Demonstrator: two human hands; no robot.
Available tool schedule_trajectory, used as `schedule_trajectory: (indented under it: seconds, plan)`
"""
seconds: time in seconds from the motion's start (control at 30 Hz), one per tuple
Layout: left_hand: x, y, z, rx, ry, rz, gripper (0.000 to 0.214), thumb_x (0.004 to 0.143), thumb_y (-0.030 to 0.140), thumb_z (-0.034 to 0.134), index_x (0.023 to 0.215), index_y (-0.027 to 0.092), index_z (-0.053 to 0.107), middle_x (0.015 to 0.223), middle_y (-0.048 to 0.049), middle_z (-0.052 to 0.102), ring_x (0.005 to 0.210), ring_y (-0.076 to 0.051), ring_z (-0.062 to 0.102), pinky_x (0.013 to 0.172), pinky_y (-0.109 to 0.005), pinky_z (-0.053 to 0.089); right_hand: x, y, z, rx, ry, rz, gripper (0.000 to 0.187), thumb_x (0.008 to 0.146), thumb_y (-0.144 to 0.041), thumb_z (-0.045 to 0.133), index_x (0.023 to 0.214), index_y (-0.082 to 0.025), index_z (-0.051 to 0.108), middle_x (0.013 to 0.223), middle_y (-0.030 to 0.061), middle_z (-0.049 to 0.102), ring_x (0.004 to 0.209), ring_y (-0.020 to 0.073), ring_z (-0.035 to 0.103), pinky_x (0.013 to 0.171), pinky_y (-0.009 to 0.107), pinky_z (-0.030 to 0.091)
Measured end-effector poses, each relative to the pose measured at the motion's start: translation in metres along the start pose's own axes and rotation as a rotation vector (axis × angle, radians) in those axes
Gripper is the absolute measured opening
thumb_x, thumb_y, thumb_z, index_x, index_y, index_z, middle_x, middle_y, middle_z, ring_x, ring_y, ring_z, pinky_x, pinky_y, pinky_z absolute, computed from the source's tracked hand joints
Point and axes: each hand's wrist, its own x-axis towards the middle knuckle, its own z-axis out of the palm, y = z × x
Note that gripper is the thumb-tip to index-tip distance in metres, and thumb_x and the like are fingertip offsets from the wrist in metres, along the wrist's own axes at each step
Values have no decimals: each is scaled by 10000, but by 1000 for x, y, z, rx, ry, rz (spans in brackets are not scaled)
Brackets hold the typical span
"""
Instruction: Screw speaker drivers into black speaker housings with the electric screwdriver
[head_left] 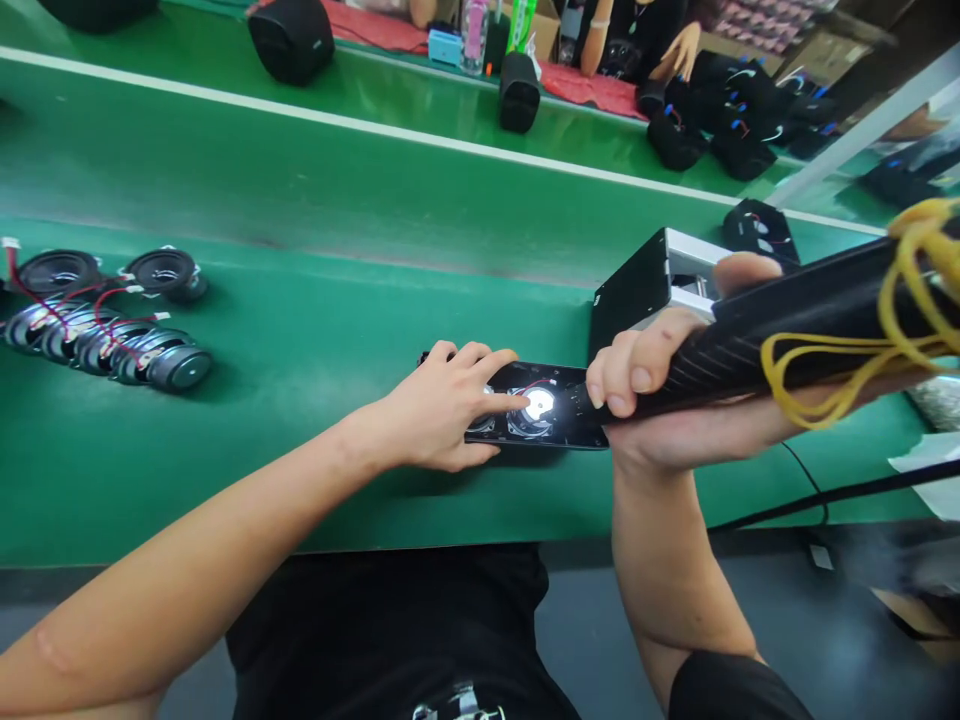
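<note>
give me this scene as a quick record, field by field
left hand: spread palm down over the black panel
right hand: gripping a black tool looped with yellow cord, tip near the panel's right end
in the panel: two round speakers, one brightly lit
at left: loose speakers with red wires on green bench
beyond right hand: black box with silver edging
far side: a co-worker's hand

Head-worn view, facing forward and down, hands (pixel 444 408) near, green bench (pixel 330 330) beyond

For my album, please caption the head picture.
Left fingers rest on a black panel; right fingers grip a black tool.
</note>
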Motion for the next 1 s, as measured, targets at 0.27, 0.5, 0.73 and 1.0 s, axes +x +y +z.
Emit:
schedule_trajectory:
  seconds: [0.27,0.5,0.73,1.0]
  plan:
    - [1,-1,2,-13,2,-10,630,939,535,749,1545,394,646,1695,-168,437,1341,-435,540,982,-537,410,-11,15,2,-63,43,103,661,881,-887,628,1192,-329,798,572,-49,486,351,152,417,310,294,343]
    - [2,-1,1,-2,-8,-12,649,941,562,746,1559,395,639,1682,-169,447,1330,-429,541,983,-530,410,-11,20,7,-123,125,90,684,832,-930,632,1112,-327,792,518,-67,447,303,144,346,279,290,261]
    - [2,-1,2,-24,-7,-16,641,941,546,748,1554,393,646,1677,-160,451,1338,-418,530,993,-523,406,-8,21,9,-130,191,92,711,824,-942,609,1067,-299,791,491,-75,455,287,141,322,260,287,219]
    - [0,0,1,-16,-11,-14,630,948,546,739,1552,395,646,1675,-161,457,1319,-416,541,983,-528,413,-10,29,-4,-53,139,30,769,838,-956,594,1084,-258,803,494,-67,503,261,130,326,233,265,240]
